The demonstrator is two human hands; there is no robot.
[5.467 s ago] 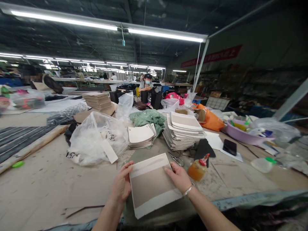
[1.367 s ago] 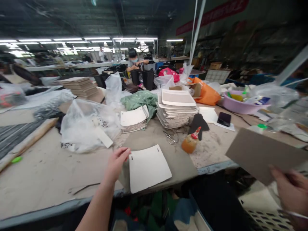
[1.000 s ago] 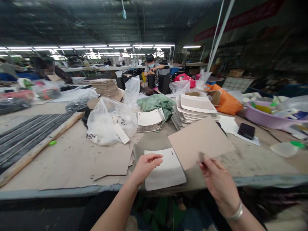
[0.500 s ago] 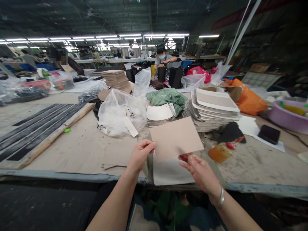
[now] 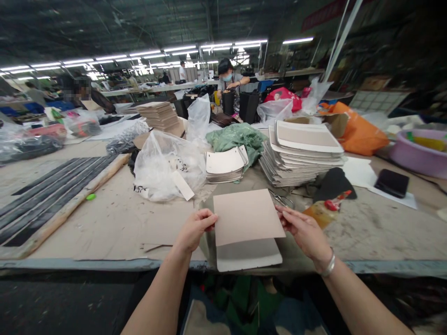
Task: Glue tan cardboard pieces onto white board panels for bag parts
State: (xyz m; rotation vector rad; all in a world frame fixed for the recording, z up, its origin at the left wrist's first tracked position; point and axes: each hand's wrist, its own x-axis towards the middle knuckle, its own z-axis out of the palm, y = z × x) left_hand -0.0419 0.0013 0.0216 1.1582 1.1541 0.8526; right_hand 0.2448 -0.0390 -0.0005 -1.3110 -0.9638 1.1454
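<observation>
Two hands grip the tan card sheet [image 5: 246, 216]: left hand [image 5: 193, 229] fingers clamped on its left edge, right hand [image 5: 304, 229] fingers on its right. It overlaps the white panel [image 5: 249, 256] at the near edge of the bench [image 5: 115, 223]. I'd hold it level, squaring its edges to the panel.

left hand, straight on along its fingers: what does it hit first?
The left hand points right, and its fingertips touch the left edge of the flat tan cardboard sheet. Past that sheet, roughly in line, is the right hand, though depth is unclear.
</observation>
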